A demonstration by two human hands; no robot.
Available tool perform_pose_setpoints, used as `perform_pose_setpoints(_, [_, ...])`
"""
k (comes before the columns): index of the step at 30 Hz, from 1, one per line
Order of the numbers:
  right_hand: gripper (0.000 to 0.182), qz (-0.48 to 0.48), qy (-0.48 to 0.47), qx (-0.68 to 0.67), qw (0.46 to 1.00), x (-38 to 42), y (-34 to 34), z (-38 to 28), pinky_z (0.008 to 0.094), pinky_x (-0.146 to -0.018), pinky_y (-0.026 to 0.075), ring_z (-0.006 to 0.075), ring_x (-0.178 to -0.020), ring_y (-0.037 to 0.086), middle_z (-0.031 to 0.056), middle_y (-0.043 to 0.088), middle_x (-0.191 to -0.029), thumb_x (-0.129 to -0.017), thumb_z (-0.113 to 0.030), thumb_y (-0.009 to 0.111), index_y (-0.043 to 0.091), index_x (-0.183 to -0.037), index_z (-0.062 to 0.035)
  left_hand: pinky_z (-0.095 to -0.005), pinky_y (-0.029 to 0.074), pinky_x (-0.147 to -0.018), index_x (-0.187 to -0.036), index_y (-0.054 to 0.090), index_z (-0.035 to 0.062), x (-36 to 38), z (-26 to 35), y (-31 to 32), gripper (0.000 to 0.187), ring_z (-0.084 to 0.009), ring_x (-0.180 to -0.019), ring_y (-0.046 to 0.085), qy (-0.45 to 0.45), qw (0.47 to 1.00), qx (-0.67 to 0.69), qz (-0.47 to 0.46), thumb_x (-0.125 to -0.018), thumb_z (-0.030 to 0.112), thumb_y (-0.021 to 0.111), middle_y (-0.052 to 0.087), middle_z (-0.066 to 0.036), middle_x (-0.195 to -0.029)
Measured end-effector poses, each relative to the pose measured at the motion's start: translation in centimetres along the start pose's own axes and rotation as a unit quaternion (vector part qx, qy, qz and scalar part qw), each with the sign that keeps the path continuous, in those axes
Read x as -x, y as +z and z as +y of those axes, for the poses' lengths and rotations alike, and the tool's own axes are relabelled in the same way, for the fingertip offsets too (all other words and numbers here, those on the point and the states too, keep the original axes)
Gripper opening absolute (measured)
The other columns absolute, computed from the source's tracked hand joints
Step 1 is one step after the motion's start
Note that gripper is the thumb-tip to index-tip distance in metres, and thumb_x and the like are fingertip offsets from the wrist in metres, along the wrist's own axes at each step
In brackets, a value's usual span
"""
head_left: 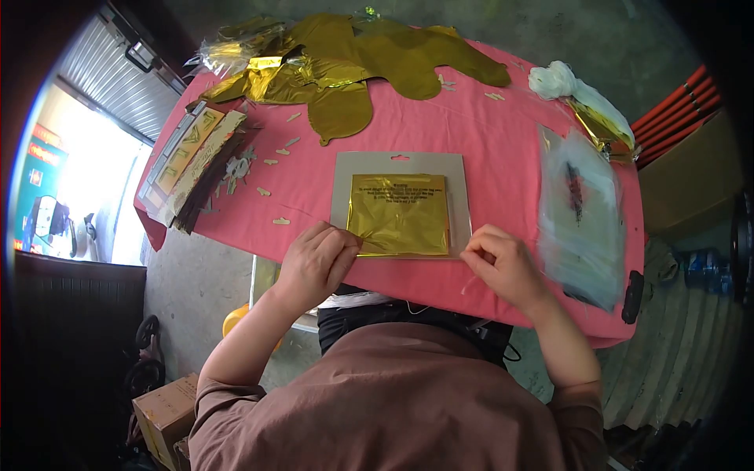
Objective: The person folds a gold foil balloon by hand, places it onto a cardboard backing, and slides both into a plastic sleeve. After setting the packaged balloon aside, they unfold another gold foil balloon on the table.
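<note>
A grey card (342, 177) with a hang slot lies on the pink-covered table in front of me. On it rests a folded gold foil packet (398, 220) with printed text near its top. My left hand (320, 263) is closed at the packet's lower left corner, its fingertips pinching there. At the card's lower right corner, my right hand (503, 263) is closed with thumb and fingers together. Whatever it pinches, if anything, is too small to make out.
Large gold foil balloons (393, 59) cover the table's far edge. A stack of printed cards (188, 161) stands at left beside scattered small pale pieces (236, 170). Clear plastic bags (585, 220) lie at right, below a white bundle (552, 80). A cardboard box (167, 416) sits on the floor.
</note>
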State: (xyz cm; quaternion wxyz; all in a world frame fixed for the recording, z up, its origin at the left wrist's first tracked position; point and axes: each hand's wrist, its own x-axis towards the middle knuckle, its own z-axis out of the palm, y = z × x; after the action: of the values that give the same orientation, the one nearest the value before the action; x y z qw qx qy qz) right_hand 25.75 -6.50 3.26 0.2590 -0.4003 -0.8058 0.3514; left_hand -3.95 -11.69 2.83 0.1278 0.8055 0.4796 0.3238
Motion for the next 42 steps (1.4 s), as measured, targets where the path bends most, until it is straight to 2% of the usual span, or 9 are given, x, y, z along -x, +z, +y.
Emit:
perform_pose_setpoints(12, [0.021,-0.077,0.213,0.000,0.974,-3.8,-0.3,-0.3,0.0277,-0.047,0.041,0.0070,-0.052,0.051,0.0053,0.053,-0.054,-0.084,-0.011,0.060,0.054,-0.070,0.0039,-0.0370,0.047,-0.057,-0.081,0.054,0.0053,-0.7,0.5,0.5,0.012,-0.0273,-0.065,0.057,-0.124,0.992,-0.033,0.010,-0.077,0.007,0.065,0.056,-0.009,-0.073])
perform_pose_setpoints(15, [0.024,-0.060,0.168,0.034,0.983,-3.8,0.4,1.3,0.0335,-0.042,0.041,0.0141,-0.044,0.054,0.0111,0.056,-0.054,-0.085,-0.015,0.060,0.053,-0.068,0.0015,-0.0379,0.045,-0.063,-0.086,0.055,0.0060,-0.6,0.3,0.1,0.015,-0.0274,-0.073,0.056,-0.138,0.987,-0.088,-0.002,-0.077,0.012,0.066,0.056,-0.008,-0.080])
perform_pose_setpoints(17, [0.023,0.052,0.009,0.271,0.961,-3.5,1.1,2.2,0.0391,-0.040,0.042,0.0243,-0.042,0.057,0.0142,0.058,-0.055,-0.086,-0.019,0.060,0.052,-0.071,-0.0035,-0.0387,0.041,-0.072,-0.093,0.055,0.0071,-0.2,0.1,0.1,0.022,-0.0281,-0.085,0.053,-0.122,0.981,-0.151,0.012,-0.077,0.018,0.066,0.055,-0.009,-0.092])
perform_pose_setpoints(20, [0.021,0.048,-0.009,0.405,0.913,-2.7,2.2,1.3,0.0416,-0.043,0.045,0.0301,-0.048,0.059,0.0129,0.058,-0.054,-0.087,-0.022,0.059,0.050,-0.074,-0.0077,-0.0399,0.036,-0.080,-0.097,0.055,0.0074,0.3,0.3,0.3,0.026,-0.0286,-0.095,0.050,-0.142,0.976,-0.164,0.024,-0.078,0.021,0.066,0.053,-0.010,-0.101])
perform_pose_setpoints(31, [0.019,-0.001,-0.068,0.341,0.938,0.3,2.7,-1.1,0.0409,-0.043,0.045,0.0287,-0.046,0.059,0.0104,0.055,-0.050,-0.083,-0.017,0.061,0.049,-0.072,-0.0083,-0.0419,0.035,-0.084,-0.103,0.045,0.0011,6.2,1.8,0.1,0.057,-0.0287,-0.095,0.047,-0.215,0.951,-0.203,0.092,-0.069,0.031,0.078,0.049,-0.016,-0.100])
perform_pose_setpoints(35, [0.020,-0.012,-0.078,0.327,0.942,0.3,2.7,-1.3,0.0409,-0.043,0.045,0.0289,-0.046,0.058,0.0103,0.055,-0.050,-0.082,-0.017,0.062,0.048,-0.071,-0.0079,-0.0305,0.041,-0.067,-0.101,0.050,0.0023,8.3,1.7,1.2,0.045,-0.0177,-0.076,0.051,-0.352,0.928,0.040,0.115,-0.077,0.030,0.076,0.054,-0.008,-0.085])
perform_pose_setpoints(37, [0.019,-0.007,-0.089,0.327,0.941,0.3,2.6,-1.4,0.0409,-0.043,0.045,0.0290,-0.045,0.058,0.0103,0.055,-0.050,-0.082,-0.016,0.062,0.048,-0.071,-0.0079,-0.0246,0.041,-0.066,-0.097,0.059,0.0013,9.0,1.1,1.7,0.030,-0.0081,-0.070,0.050,-0.420,0.816,0.388,0.085,-0.084,0.026,0.071,0.060,0.000,-0.080])
perform_pose_setpoints(38, [0.019,-0.001,-0.097,0.327,0.940,0.2,2.6,-1.4,0.0408,-0.043,0.045,0.0292,-0.045,0.058,0.0103,0.054,-0.049,-0.082,-0.015,0.062,0.048,-0.071,-0.0078,-0.0210,0.042,-0.069,-0.092,0.065,0.0010,9.3,0.8,2.0,0.018,-0.0031,-0.074,0.051,-0.409,0.787,0.452,0.093,-0.088,0.019,0.067,0.064,0.003,-0.083])
perform_pose_setpoints(42, [0.019,0.000,-0.085,0.304,0.949,0.3,2.7,-1.1,0.0411,-0.044,0.044,0.0292,-0.048,0.058,0.0108,0.054,-0.051,-0.081,-0.014,0.063,0.048,-0.070,-0.0078,-0.0215,0.044,-0.072,-0.090,0.066,0.0008,11.9,-1.7,2.4,0.010,-0.0055,-0.077,0.057,-0.397,0.763,0.505,0.074,-0.088,0.010,0.065,0.066,0.000,-0.083])
